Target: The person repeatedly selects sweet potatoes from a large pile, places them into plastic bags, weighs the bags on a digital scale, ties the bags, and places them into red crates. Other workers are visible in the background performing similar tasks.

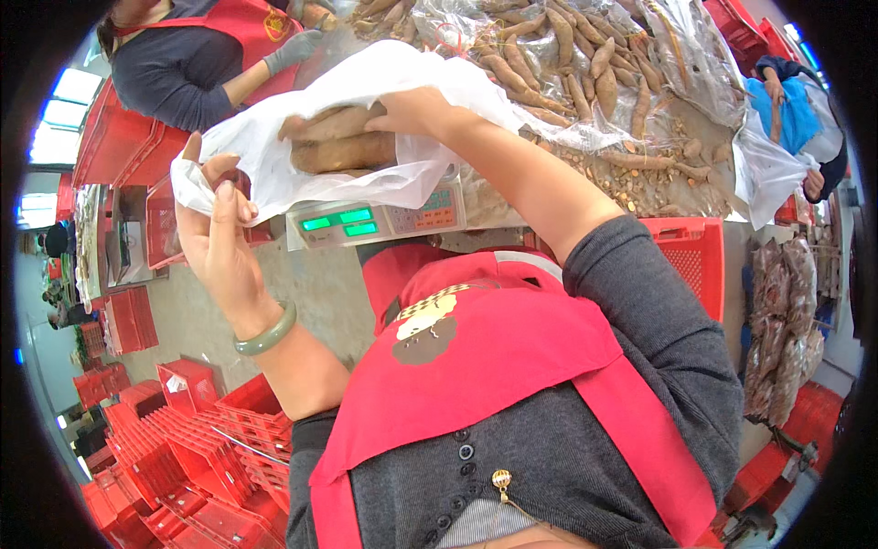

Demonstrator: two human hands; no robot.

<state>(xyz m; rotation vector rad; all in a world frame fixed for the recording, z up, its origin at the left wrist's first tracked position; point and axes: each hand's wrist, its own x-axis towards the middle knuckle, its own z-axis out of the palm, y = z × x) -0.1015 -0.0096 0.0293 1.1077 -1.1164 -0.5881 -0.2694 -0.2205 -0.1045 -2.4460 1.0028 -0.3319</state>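
Observation:
A white plastic bag [274,161] lies on a digital scale [377,221] with its mouth towards me. Several long brown root tubers [343,152] rest inside it. My left hand [223,226] pinches the bag's near left edge between thumb and fingers. Reaching into the mouth from the right, my right hand [415,113] is at the end of the upper tuber; its fingertips are partly hidden, so I cannot tell whether it grips the tuber. Green displays glow on the scale, whose platform is covered by the bag.
Loose tubers [603,89] are heaped on clear plastic sheeting across the worktable [686,195]. A gloved co-worker [185,68] stands at the left; another person [796,117] holds a white bag at the right. Red crates [199,446] are stacked behind me, and one red crate [689,264] stands beside the table.

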